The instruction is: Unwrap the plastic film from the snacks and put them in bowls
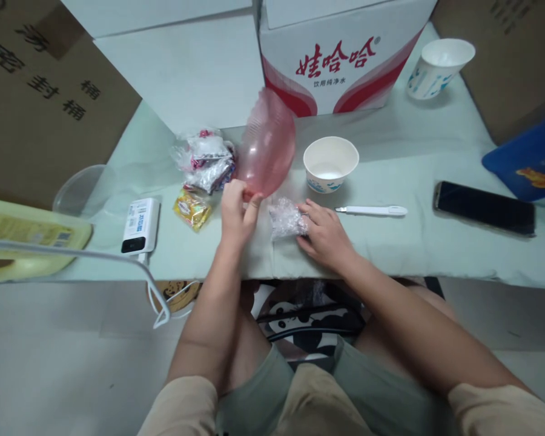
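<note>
Pink bowl (270,145) tilts on its edge over the middle of the counter (381,251), left of the near cup (330,183) and apart from it. The left grip (237,212) pinches the bowl's near edge between thumb and finger. The right grip (323,233) curls, thumb and fingers, around the right end of the bubble wrap (286,219), which lies just beside the bowl on the near side.

With so small a hold on thin, slick-looking plastic, the bowl could twist loose and drop, perhaps onto the packets (209,160) at its left. A swing to the right could knock over the near cup, which looks light. What seems to be a knife (372,211) lies with its tip toward the right grip, so a careless sweep could nick a finger. Squeezing hard might crush whatever is in the wrap; its contents cannot be made out.

Pale green, faintly creased cloth covers the counter. A power bank (140,224) and a jug (31,242) sit to the left; a phone (484,209) lies to the right. White cartons (327,66) wall off the back, brown cartons (49,72) flank both sides, and a pale floor (49,339) shows below.
</note>
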